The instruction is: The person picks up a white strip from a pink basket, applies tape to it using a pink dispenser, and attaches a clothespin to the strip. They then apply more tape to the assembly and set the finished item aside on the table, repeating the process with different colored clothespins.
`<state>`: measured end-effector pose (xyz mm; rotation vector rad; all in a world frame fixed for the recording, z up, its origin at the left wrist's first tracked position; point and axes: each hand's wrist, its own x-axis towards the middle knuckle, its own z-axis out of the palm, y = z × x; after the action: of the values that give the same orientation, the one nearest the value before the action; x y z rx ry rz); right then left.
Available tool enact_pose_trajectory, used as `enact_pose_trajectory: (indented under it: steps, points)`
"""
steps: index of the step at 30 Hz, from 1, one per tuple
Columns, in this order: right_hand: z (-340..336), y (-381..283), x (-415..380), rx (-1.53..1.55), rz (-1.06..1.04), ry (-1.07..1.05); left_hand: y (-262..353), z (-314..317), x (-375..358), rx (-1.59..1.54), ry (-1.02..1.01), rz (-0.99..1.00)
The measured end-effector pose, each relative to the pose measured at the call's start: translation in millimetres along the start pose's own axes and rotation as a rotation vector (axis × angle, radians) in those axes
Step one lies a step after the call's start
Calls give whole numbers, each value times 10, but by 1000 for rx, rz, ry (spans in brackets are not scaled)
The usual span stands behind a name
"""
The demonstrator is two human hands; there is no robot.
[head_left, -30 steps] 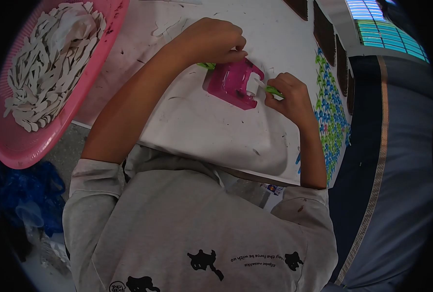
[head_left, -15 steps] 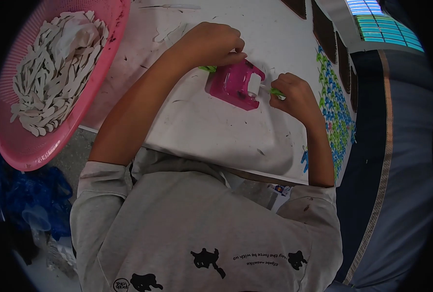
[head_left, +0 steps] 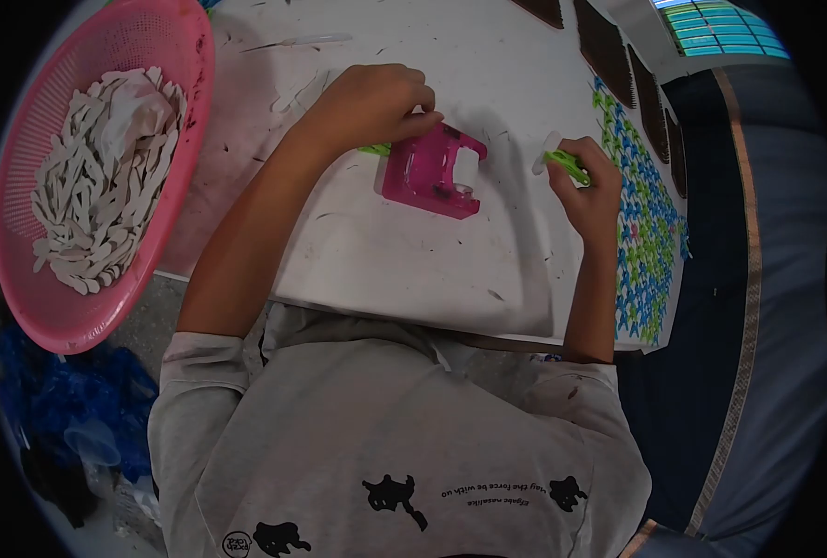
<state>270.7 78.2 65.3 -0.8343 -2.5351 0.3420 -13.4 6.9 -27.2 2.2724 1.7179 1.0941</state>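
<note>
My left hand (head_left: 376,104) is closed, with its thumb and fingertips at the top left edge of a pink device (head_left: 427,172) resembling a tape dispenser. A white roller-like part (head_left: 466,169) sits in the device's right end. A bit of a green plastic piece (head_left: 374,149) shows beneath my left wrist. To the right, apart from the device, my right hand (head_left: 588,186) pinches a green plastic clip (head_left: 569,166). At the clip's upper left end is a pale, translucent piece (head_left: 545,153). My left fingertips are partly hidden.
A pink basket (head_left: 197,112) of flat white pieces (head_left: 106,195) stands at the left. Many blue and green pieces (head_left: 641,223) cover the right side of the white table (head_left: 385,270). Brown panels (head_left: 607,51) lie behind them. A thin pointed tool (head_left: 316,40) lies at the back.
My right hand has moved right, away from the device, with the green clip turned and its pale end now in sight. My left hand stays at the device. The view has shifted slightly.
</note>
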Motion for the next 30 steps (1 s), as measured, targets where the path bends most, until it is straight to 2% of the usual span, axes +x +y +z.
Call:
enact_pose_trajectory:
  steps: [2,4,5,7,8,10,15,17,21,26,30]
  points:
    - [112,191,-144,97,83,122,15,-20,3,-1,-11,-1]
    - [325,406,-291,336,227,361,23,-37,13,16,-17,-7]
    - [410,481,-367,333,226,391,30,-44,18,27,-19,21]
    - [549,571,-508,543,626,489,51,-51,26,-7,-28,-34]
    - [589,608,-563,623,733,494,58,-55,32,3,-35,-4]
    - [668,616,-616,697,772,573,74,-57,33,-58,-34,-55]
    - [709,708,-659,874,797,760,70,-41,52,-79,-24,-25]
    - [699,696,-669,813,840,703,42,-18,42,-69,-30,-2]
    - [671,624,-658,791,850,720,76,-24,53,-68,-55,-36]
    - [677,574,-659,721,798,694,105,-36,55,-71,-76,-70]
    - [732,586,-659,729,735,769,129,-46,61,-90,-81,-80]
